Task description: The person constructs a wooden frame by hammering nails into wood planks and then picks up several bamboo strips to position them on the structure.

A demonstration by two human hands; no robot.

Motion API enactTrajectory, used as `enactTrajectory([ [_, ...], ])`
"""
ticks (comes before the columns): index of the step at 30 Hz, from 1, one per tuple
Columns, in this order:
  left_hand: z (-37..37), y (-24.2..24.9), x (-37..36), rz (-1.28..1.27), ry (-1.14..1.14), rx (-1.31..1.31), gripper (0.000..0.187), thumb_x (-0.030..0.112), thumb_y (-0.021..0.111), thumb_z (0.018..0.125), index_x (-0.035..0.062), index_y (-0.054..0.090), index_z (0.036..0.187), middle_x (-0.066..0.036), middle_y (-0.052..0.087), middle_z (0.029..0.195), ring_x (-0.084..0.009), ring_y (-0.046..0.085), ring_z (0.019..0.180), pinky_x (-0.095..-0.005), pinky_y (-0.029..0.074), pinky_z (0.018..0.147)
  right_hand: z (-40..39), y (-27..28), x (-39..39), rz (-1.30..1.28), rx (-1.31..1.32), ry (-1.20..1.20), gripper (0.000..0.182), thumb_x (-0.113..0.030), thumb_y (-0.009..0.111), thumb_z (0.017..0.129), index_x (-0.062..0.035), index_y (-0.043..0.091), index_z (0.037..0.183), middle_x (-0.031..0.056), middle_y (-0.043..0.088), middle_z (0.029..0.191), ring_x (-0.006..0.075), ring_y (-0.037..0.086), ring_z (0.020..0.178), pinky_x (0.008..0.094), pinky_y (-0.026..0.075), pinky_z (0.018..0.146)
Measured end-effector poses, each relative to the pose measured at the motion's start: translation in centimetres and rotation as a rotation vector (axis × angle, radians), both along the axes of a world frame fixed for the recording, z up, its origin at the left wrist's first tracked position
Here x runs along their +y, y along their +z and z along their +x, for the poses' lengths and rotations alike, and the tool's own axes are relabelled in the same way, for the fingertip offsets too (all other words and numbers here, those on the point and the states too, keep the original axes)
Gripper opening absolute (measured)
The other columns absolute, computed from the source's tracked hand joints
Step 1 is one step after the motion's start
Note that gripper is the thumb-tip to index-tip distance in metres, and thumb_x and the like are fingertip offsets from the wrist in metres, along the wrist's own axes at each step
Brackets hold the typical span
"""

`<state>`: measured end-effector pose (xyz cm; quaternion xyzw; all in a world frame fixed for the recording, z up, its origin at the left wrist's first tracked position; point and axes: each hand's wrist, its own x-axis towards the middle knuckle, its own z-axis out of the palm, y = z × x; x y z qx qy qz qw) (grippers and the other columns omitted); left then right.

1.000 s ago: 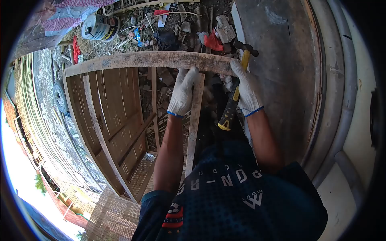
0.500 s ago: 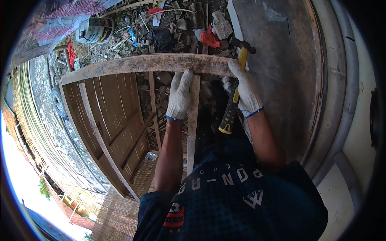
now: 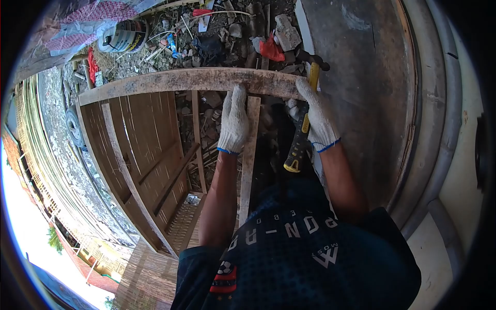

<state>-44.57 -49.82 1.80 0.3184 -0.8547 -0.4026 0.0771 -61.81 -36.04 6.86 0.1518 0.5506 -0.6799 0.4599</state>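
Observation:
A long, stained wooden beam [image 3: 181, 80] runs across the front of a wooden frame. My left hand [image 3: 235, 121], in a white knitted glove with a blue cuff, closes on the beam's near edge, one digit on its face and the others passing behind it. An upright wooden slat [image 3: 250, 150] stands right beside that hand. At the beam's right end, my right hand [image 3: 321, 121], gloved alike, grips a hammer [image 3: 298, 144] with a yellow and black handle. Its thumb also touches the beam, and the dark hammer head points away from me.
Woven bamboo panels [image 3: 150, 129] fill the frame's left side. Beyond the beam lie rubble, a concrete chunk [image 3: 287, 32], a red plastic bag [image 3: 271, 49] and a white bucket [image 3: 124, 37]. A dark board [image 3: 367, 103] and grey pipes [image 3: 431, 98] stand at the right.
My left hand has shifted slightly right towards the upright slat, and its digits are closer together. The right hand and hammer have moved very slightly right.

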Motion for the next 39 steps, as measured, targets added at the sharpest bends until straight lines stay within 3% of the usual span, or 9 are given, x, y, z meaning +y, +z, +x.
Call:
enactTrajectory([
  [5,-0.5,-0.1,-0.1,0.012,0.012,0.003,0.047,0.007,0.042,0.106,0.0002,0.042,0.152,-0.028,0.045,0.152,-0.0449,0.042,0.143,-0.0477,0.036,0.12,-0.5,2.0,0.7,0.259,0.297,0.211,0.036,-0.032,0.075,0.096,-0.0042,0.057,0.108,-0.0017,0.06,0.078,0.0084,0.06,0.061,0.0242,0.049,0.055],
  [11,-1.9,1.4,-0.1,0.555,0.243,0.195,0.046,0.027,0.042,0.112,-0.0037,0.049,0.145,-0.024,0.053,0.145,-0.0334,0.05,0.136,-0.0411,0.038,0.116,-6.2,3.3,3.6,0.267,0.654,0.401,0.029,-0.032,0.062,0.104,-0.0053,0.053,0.108,-0.002,0.055,0.082,0.0062,0.051,0.059,0.0253,0.044,0.053],
  [16,-2.5,2.7,-0.1,0.613,0.292,0.238,0.04,0.013,0.042,0.109,-0.0028,0.052,0.144,-0.026,0.053,0.147,-0.0396,0.05,0.138,-0.0434,0.039,0.118,-13.4,10.0,-2.0,0.338,0.603,0.702,0.031,-0.04,0.05,0.108,-0.0098,0.057,0.11,-0.0053,0.046,0.073,0.0007,0.037,0.05,0.0225,0.032,0.041],
  [21,-3.0,3.9,0.2,0.653,0.31,0.292,0.05,0.038,0.041,0.113,-0.0057,0.056,0.131,-0.014,0.061,0.126,-0.0195,0.054,0.117,-0.0348,0.041,0.106,-15.3,9.2,-5.3,0.381,0.611,1.035,0.034,-0.042,0.046,0.11,-0.0103,0.058,0.114,-0.0049,0.044,0.07,0.0009,0.036,0.05,0.0219,0.032,0.041],
  [23,-2.9,4.1,0.0,0.673,0.316,0.233,0.047,0.034,0.041,0.112,-0.0051,0.055,0.134,-0.016,0.059,0.129,-0.0223,0.053,0.12,-0.0364,0.04,0.107,-14.8,10.5,-5.9,0.451,0.608,1.337,0.035,-0.042,0.045,0.109,-0.0102,0.058,0.115,-0.005,0.044,0.07,0.001,0.036,0.05,0.0212,0.032,0.041],
  [28,-2.7,3.6,0.0,0.735,0.338,0.239,0.039,0.014,0.044,0.109,-0.0035,0.052,0.143,-0.027,0.053,0.146,-0.0402,0.049,0.138,-0.0446,0.039,0.117,-16.1,8.5,-6.6,0.357,0.638,0.871,0.033,-0.043,0.049,0.107,-0.0109,0.057,0.111,-0.0047,0.045,0.071,0.0008,0.036,0.049,0.0205,0.03,0.039],
  [32,-2.8,2.4,-0.1,0.816,0.421,0.218,0.05,0.04,0.044,0.112,-0.0045,0.058,0.13,-0.011,0.06,0.122,-0.0178,0.053,0.113,-0.0344,0.042,0.104,-16.6,9.4,-5.8,0.43,0.612,1.126,0.033,-0.043,0.049,0.108,-0.011,0.058,0.11,-0.0044,0.046,0.07,0.0021,0.035,0.047,0.0229,0.03,0.037],
  [35,-2.3,2.1,-0.1,0.717,0.335,0.266,0.04,0.016,0.052,0.106,-0.0047,0.053,0.139,-0.024,0.057,0.137,-0.0375,0.054,0.128,-0.0432,0.044,0.11,-17.6,11.7,-7.3,0.551,0.795,1.462,0.046,-0.049,0.046,0.107,-0.0061,0.062,0.112,-0.0018,0.048,0.067,0.0064,0.045,0.05,0.0254,0.041,0.042],
  [39,-2.2,2.1,0.2,0.611,0.303,0.281,0.043,0.007,0.057,0.102,-0.0039,0.051,0.143,-0.029,0.056,0.14,-0.0437,0.055,0.131,-0.0461,0.045,0.111,-17.8,9.7,-7.5,0.356,0.707,0.969,0.033,-0.041,0.047,0.109,-0.0103,0.055,0.103,-0.0049,0.045,0.069,0.003,0.037,0.047,0.0227,0.031,0.038],
])
